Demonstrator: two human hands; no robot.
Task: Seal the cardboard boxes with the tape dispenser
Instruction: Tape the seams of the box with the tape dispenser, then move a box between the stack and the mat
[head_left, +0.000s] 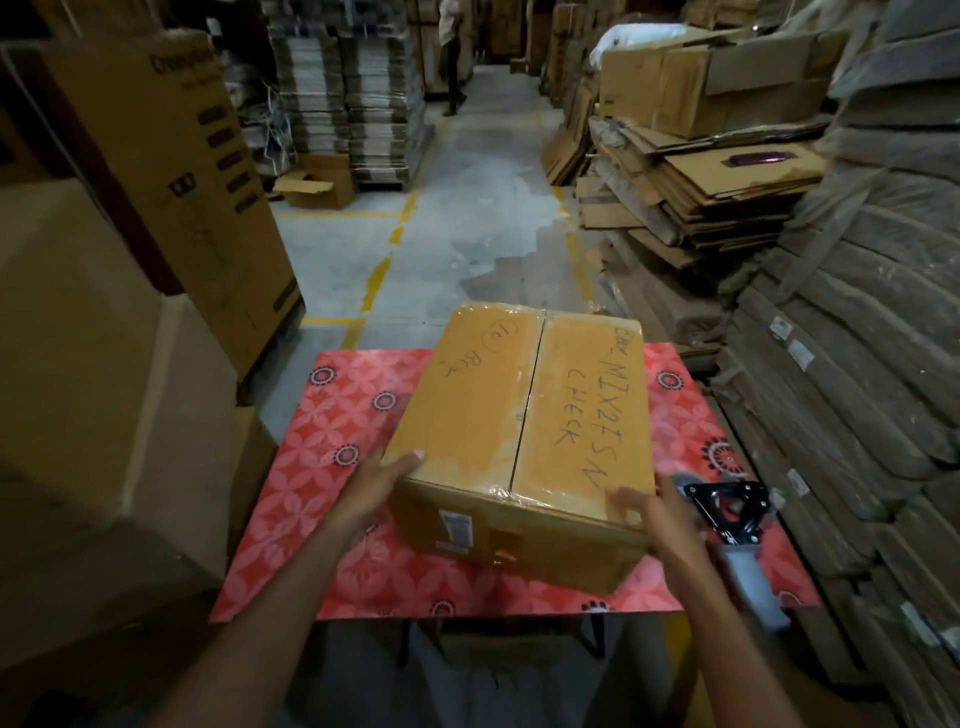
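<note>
A brown cardboard box (519, 410) with handwritten marker text and its top flaps closed sits on a red patterned table (322, 467). Clear tape shows along its edges. My left hand (371, 486) grips the box's near left corner. My right hand (657, 512) holds the near right corner, fingers over the top edge. The tape dispenser (737, 525), black frame with a pale grey handle, lies on the table just right of my right hand, untouched.
Tall printed cartons (171, 171) stand at the left. Flattened cardboard stacks (701, 182) and bundled sheets (857, 364) fill the right. An aisle of grey floor (467, 208) with yellow lines runs ahead; a person (451, 57) stands far down it.
</note>
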